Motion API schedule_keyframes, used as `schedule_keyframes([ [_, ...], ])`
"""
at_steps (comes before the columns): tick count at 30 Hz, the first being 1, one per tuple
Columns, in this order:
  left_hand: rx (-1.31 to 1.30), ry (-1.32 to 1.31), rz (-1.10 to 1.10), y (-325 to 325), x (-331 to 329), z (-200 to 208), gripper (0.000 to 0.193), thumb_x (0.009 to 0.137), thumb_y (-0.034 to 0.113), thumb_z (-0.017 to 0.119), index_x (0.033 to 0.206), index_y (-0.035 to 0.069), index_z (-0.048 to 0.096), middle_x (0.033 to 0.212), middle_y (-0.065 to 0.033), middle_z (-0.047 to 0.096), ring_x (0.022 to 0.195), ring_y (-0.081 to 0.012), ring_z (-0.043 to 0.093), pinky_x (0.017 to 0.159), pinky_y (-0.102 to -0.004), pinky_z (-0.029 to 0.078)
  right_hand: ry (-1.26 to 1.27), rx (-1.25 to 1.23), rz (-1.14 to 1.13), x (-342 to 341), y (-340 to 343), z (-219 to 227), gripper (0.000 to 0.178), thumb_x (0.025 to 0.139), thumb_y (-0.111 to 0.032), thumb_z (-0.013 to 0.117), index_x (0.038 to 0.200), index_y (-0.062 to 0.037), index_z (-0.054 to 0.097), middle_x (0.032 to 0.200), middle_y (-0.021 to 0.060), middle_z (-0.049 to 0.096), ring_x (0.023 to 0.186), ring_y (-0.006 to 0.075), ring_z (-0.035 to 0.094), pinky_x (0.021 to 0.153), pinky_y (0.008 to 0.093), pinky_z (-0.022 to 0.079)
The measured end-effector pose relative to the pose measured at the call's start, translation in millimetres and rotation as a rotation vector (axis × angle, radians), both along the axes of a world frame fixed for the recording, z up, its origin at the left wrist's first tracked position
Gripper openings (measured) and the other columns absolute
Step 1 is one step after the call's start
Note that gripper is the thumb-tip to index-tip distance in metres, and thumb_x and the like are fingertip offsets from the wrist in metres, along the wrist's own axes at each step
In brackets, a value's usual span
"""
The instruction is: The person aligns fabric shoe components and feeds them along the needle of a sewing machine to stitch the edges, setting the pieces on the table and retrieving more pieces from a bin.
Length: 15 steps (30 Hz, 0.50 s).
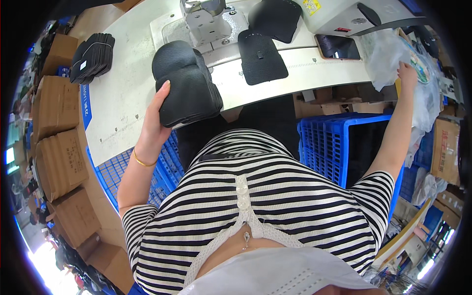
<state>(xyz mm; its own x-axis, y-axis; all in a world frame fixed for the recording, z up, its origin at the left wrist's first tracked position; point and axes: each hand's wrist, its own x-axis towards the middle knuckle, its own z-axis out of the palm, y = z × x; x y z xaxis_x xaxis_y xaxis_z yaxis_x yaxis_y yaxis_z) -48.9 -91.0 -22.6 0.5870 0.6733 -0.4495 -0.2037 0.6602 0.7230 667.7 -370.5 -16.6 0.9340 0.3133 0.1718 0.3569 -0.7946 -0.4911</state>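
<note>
My left hand [158,110] is closed on the near left side of a thick stack of black leather-like pieces [189,93] with rounded tops, at the front edge of the white table. Far out to the right, my right hand [407,73] is closed, fingers bent, on a crumpled clear plastic bag [386,56] at the table's right end; its fingertips are partly lost against the plastic. A flat black piece with a small tab [261,58] lies right of the stack. Behind it sits another black rounded piece [276,19].
The sewing machine [209,22] stands behind the stack. A phone [337,47] lies at the right. A tied bundle of black pieces [93,56] rests at the table's far left. Blue crates [322,147] stand below the table edge; cardboard boxes [61,160] line the left.
</note>
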Motion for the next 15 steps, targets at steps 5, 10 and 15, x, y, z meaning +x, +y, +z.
schedule_keyframes([
  [5,0.194,0.228,-0.001,-11,11,16,0.043,0.098,0.030,0.054,0.128,-0.001,0.053,0.122,-0.0107,0.062,0.110,-0.0179,0.061,0.096,-0.0305,0.048,-0.524,-0.457,-0.080,-59,22,28,0.037,0.084,-0.034,0.062,0.105,-0.0054,0.072,0.109,0.0238,0.067,0.102,0.0422,0.063,0.088,0.0491,0.050],
  [10,0.287,0.297,-0.096,2,9,16,0.047,0.097,0.032,0.055,0.130,-0.002,0.051,0.127,-0.0125,0.058,0.116,-0.0185,0.056,0.100,-0.0301,0.044,-0.761,-0.160,-0.018,-80,-11,12,0.039,0.083,-0.034,0.063,0.110,-0.0056,0.069,0.113,0.0230,0.064,0.104,0.0402,0.061,0.089,0.0478,0.049],
  [15,1.454,0.361,0.129,-1,24,39,0.051,0.089,0.012,0.066,0.133,-0.006,0.047,0.138,-0.0154,0.047,0.128,-0.0279,0.047,0.107,-0.0377,0.037,-0.828,0.333,0.262,-233,29,21,0.022,0.084,-0.023,0.071,0.095,-0.0042,0.067,0.088,0.0131,0.065,0.081,0.0330,0.062,0.071,0.0426,0.050],
])
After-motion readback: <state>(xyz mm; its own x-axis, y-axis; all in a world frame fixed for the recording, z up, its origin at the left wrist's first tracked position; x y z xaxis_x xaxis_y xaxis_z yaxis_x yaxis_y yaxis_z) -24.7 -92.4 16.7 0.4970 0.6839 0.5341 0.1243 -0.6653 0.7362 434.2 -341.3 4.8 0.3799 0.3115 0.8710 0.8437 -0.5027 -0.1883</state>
